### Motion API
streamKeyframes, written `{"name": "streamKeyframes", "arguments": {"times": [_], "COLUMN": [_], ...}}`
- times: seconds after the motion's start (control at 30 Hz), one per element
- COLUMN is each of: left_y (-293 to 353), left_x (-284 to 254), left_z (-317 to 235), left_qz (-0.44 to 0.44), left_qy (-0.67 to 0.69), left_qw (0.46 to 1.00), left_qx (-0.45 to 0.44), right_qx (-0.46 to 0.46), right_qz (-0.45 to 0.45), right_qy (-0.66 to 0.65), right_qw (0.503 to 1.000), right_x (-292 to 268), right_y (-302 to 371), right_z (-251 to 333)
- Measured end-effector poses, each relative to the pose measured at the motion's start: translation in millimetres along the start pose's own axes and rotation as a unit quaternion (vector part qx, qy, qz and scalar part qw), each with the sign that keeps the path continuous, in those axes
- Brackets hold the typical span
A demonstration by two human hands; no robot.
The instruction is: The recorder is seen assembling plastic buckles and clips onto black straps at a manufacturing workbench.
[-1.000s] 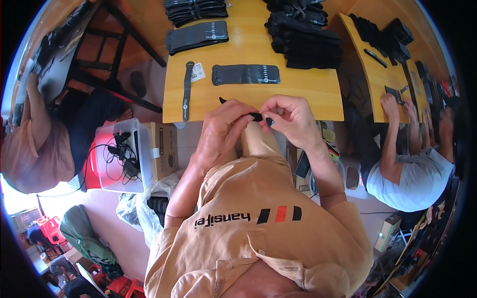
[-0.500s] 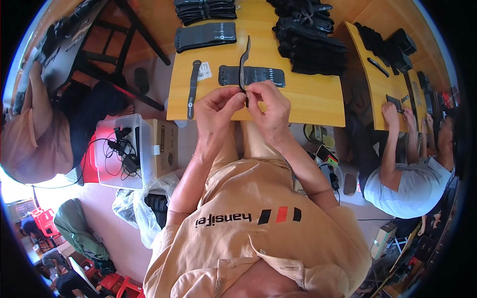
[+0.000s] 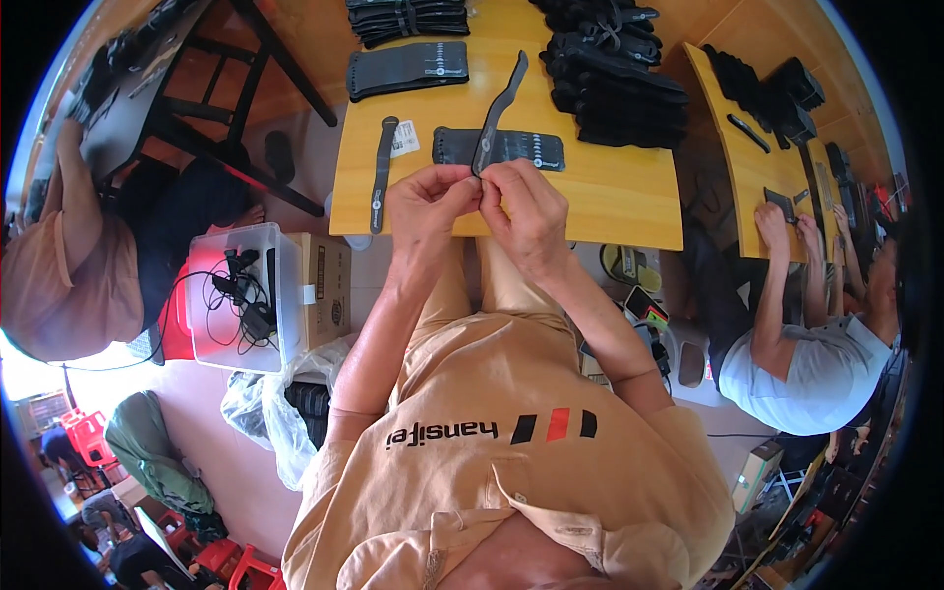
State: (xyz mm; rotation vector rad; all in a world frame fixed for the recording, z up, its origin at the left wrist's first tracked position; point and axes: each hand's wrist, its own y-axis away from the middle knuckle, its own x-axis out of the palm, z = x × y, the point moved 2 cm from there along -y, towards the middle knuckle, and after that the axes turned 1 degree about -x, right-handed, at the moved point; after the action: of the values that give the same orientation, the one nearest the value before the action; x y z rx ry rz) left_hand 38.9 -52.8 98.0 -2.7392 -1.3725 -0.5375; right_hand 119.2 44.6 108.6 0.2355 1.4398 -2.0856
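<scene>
A dark grey strap (image 3: 498, 110) rises from between my fingertips, its free end pointing away from me over the table. My left hand (image 3: 433, 211) pinches its near end, thumb against forefinger. Right beside it, my right hand (image 3: 526, 214) pinches the same end; the fingertips of both hands almost touch and hide what is between them. Behind the strap a flat black band (image 3: 536, 150) with a row of pale marks lies on the yellow table (image 3: 629, 211). Left of my hands lies a second dark strap (image 3: 383, 172), next to a white printed label (image 3: 403, 138).
Flat black bands (image 3: 408, 71) are stacked at the table's back left, and a bigger pile of black bands (image 3: 624, 103) is at its back right. A clear plastic bin (image 3: 241, 334) of cables stands at lower left. Another person (image 3: 806, 364) works at a table on the right.
The strap's free end has swung a little right and farther away, and its printed face now turns toward me. Both hands keep pinching its near end.
</scene>
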Motion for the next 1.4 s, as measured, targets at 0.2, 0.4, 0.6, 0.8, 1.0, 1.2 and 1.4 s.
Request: {"name": "streamKeyframes", "arguments": {"times": [0.2, 0.4, 0.6, 0.8, 1.0, 1.2, 1.4], "left_y": [-3.4, -7.4, -7.3, -2.5, 3.8, 4.8, 4.9], "left_x": [3.8, 5.6, 5.8, 11.7, 15.7, 11.8, 7.5], "left_z": [8.9, 17.0, 20.8, 14.8, 5.9, -3.3, -10.3], "left_qz": [-0.028, -0.053, -0.055, -0.021, 0.038, 0.084, 0.092], "left_qy": [-0.009, -0.012, -0.023, 0.050, -0.015, -0.045, -0.084], "left_qw": [0.999, 0.997, 0.997, 0.998, 0.999, 0.995, 0.991], "left_qx": [0.019, 0.047, 0.043, 0.018, 0.002, 0.026, 0.043], "right_qx": [-0.037, -0.031, -0.045, 0.009, 0.098, 0.075, 0.095], "right_qz": [0.022, 0.064, 0.090, 0.034, -0.001, -0.016, -0.012], "right_qy": [0.049, 0.075, 0.109, 0.018, -0.076, -0.075, -0.121], "right_qw": [0.998, 0.995, 0.989, 0.999, 0.992, 0.994, 0.988], "right_x": [1.1, 3.2, 2.8, -5.6, -11.0, -10.3, -7.2], "right_y": [0.5, -0.4, -0.7, -1.5, 3.6, 0.3, -1.2], "right_z": [2.1, 1.9, -0.1, -7.8, -8.6, -1.9, 1.5]}}
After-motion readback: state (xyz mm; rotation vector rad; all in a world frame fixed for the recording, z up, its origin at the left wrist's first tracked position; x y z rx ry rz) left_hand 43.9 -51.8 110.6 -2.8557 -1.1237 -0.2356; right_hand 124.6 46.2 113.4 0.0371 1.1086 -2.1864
